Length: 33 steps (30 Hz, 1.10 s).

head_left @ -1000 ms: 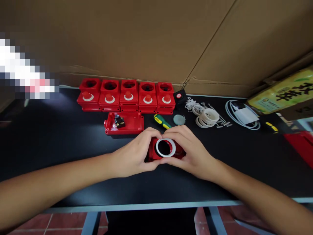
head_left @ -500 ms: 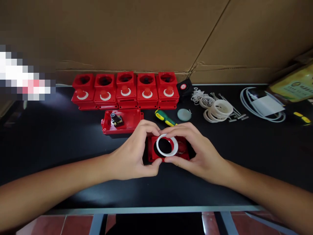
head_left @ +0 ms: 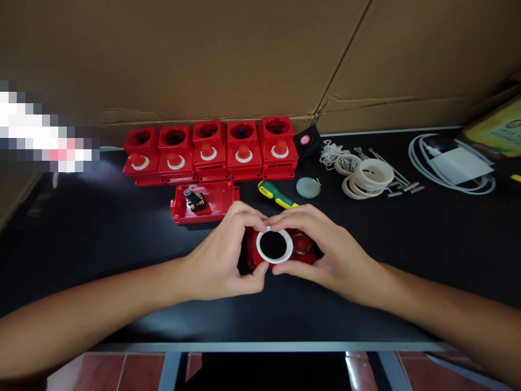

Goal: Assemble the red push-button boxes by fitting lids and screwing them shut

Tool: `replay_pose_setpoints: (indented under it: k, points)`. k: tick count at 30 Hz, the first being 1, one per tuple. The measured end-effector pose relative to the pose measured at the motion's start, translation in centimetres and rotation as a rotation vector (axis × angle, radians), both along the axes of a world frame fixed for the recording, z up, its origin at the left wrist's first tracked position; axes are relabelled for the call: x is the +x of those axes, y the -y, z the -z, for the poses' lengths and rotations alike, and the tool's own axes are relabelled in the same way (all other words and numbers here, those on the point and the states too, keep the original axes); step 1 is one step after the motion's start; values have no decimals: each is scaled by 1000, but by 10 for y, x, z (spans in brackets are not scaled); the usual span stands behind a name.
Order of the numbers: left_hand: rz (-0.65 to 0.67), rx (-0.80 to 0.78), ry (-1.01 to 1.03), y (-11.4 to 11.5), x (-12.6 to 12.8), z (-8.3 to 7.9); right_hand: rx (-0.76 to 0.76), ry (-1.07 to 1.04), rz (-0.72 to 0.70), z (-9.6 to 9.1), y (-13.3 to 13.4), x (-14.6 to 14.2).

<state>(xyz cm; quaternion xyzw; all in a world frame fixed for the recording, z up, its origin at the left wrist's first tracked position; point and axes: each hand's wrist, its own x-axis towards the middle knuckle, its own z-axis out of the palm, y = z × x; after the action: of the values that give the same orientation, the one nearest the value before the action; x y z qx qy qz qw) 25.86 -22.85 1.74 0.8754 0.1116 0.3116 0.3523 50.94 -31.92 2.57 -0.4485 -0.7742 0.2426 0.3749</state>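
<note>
While the left hand and right hand pinch the white ring onto the red cover on the desk, I judge the ring nearly seated. Behind the cover: open base unclosed, five boxes assembled.

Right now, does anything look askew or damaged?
Nothing stands out. The white ring looks flat on the red cover, held by left hand and right hand; five red units behind stand in line.
</note>
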Motion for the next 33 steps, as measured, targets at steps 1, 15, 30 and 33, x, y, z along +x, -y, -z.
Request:
replay_pose_setpoints:
  k: [1,15,30,33]
  points:
    - [-2,2,-4,0,0,0,12,-3,-5,0,0,0]
    - [-22,64,-33,0,1,2,135,130,-110,-12,-3,13]
    - [-75,137,-128,14,-1,5,226,243,-147,-18,-8,25]
    - [-74,64,-135,9,-1,6,239,248,-147,-18,-10,26]
